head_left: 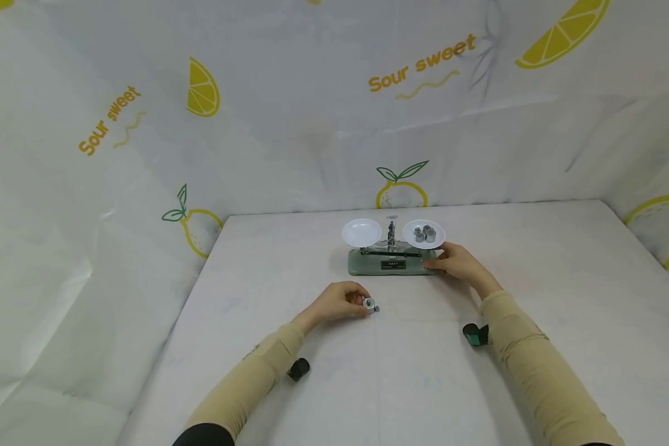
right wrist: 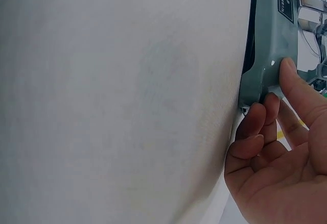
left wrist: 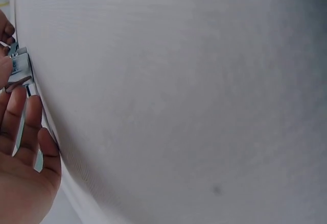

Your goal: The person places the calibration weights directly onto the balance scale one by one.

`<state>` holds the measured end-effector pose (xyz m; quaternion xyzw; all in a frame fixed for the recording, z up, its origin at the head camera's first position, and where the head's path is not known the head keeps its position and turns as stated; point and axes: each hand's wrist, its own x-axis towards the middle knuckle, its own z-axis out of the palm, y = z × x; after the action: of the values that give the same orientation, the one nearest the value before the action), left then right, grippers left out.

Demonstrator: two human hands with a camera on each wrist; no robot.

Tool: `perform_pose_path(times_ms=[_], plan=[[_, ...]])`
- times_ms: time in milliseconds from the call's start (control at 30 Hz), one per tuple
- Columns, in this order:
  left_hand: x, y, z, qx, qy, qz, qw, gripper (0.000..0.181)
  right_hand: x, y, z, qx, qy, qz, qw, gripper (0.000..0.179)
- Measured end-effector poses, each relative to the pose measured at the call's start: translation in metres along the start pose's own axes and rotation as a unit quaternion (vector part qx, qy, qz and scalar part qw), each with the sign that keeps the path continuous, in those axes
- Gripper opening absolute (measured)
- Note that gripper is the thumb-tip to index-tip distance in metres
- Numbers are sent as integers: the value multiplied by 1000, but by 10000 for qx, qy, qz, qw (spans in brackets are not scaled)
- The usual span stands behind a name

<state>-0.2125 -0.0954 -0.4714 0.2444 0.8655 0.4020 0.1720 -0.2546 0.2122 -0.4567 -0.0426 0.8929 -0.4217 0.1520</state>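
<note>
A green balance scale (head_left: pixel 366 266) stands towards the back of the table, with two white pans above its base. Its left pan (head_left: pixel 362 231) holds nothing; several metal weights (head_left: pixel 425 234) sit on the right pan (head_left: pixel 411 227). My right hand (head_left: pixel 458 266) grips the base's right end, the thumb (right wrist: pixel 292 76) on the base and the other fingers curled at its end. In front of the scale, my left hand (head_left: pixel 340 300) pinches a shiny metal weight (head_left: pixel 369 303) between thumb and fingers. A much smaller metal piece (head_left: pixel 376 308) shows beside that weight.
The white tabletop (head_left: pixel 401 384) runs up to a white lemon-print sheet (head_left: pixel 290 142) at the back and sides. Dark straps (head_left: pixel 298 369) stick out from both wrists.
</note>
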Motion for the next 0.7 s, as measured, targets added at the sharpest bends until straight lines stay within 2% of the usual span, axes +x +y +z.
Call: perform_pose_path(times_ms=[233,500,600,700], plan=[[-3,1,0,272,49,96,9996,27,0,0,1,-64,18,8,10000,63],[-10,3,-6,331,326,53,9989,26,0,1,0,-61,28,73,10000,66],[-11,6,-10,437,490,179,9977,25,1,2,0,-102,53,93,9999,67],[-11,11,-17,590,642,432,9953,24,1,3,0,-118,54,107,9999,67]])
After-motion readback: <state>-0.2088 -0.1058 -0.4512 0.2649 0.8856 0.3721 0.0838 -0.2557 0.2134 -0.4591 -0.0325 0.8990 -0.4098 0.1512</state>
